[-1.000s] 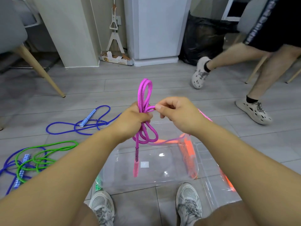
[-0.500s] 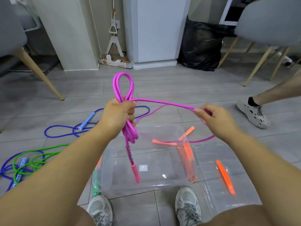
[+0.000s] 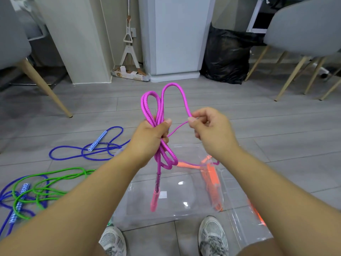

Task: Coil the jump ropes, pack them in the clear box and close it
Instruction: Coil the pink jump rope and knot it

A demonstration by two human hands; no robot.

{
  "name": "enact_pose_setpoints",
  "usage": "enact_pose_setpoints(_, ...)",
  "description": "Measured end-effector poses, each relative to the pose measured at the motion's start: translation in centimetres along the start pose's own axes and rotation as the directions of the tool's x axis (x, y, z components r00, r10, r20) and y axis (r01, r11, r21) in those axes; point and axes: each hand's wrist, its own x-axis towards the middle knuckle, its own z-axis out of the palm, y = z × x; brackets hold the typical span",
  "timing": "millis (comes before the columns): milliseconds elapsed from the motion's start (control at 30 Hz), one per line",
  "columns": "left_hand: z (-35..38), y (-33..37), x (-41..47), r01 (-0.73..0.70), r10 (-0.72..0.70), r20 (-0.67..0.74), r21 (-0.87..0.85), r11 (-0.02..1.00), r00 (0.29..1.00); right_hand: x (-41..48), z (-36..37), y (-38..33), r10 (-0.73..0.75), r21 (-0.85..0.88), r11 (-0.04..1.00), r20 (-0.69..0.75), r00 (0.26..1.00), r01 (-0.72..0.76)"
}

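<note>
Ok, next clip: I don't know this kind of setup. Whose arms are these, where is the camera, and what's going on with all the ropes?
No machine here: a person wears a camera on the head, looking down at their own bare arms. The left hand grips a bundle of pink jump rope loops, one pink handle dangling. The right hand pinches the next loop. Below on the floor sits the clear box, its lid beside it. To the left lie a blue rope and a green rope, uncoiled.

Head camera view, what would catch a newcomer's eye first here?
The bright pink jump rope at centre, bunched in the left hand while the right hand pinches a fresh loop. Below it sits the clear box; blue and green ropes sprawl on the floor, left.
</note>
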Motion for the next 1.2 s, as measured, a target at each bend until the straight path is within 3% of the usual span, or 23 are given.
enact_pose_setpoints(100,0.0,0.3,0.0,-0.034,0.034,-0.038,0.006,0.999,0.999,-0.9,0.9,-0.5,-0.029,-0.08,0.996,0.089,0.996,0.036)
enact_pose_setpoints(233,-0.1,0.6,-0.4,-0.074,0.091,-0.076,0.207,0.976,0.993,-1.5,1.2,-1.2,-0.079,-0.118,0.988,0.131,0.988,0.095)
enact_pose_setpoints(633,0.2,0.9,-0.4,-0.12,0.144,-0.093,0.22,0.968,0.985,-1.8,0.8,-1.4,-0.028,-0.2,0.976,0.256,0.966,0.081)
enact_pose_setpoints(867,-0.3,0.3,0.2,-0.061,0.072,-0.099,0.107,0.992,0.993,-1.5,0.5,-0.2,0.024,-0.181,0.983,0.279,0.96,0.028)
enact_pose_setpoints(967,-0.9,0.9,0.3,-0.013,0.005,-0.088,-0.101,0.995,0.996,-1.3,-0.8,1.2,0.055,-0.274,0.961,0.328,0.943,0.039)
enact_pose_setpoints(1100,-1.6,1.7,0.3,0.005,-0.042,-0.083,-0.403,0.915,0.996,-1.0,-3.6,3.9,0.139,-0.397,0.918,0.279,0.95,-0.018)
enact_pose_setpoints(1200,-2.5,1.9,0.6,-0.004,-0.046,-0.098,-0.458,0.889,0.994,-1.1,-5.7,5.6,0.212,-0.453,0.887,0.219,0.952,-0.093)
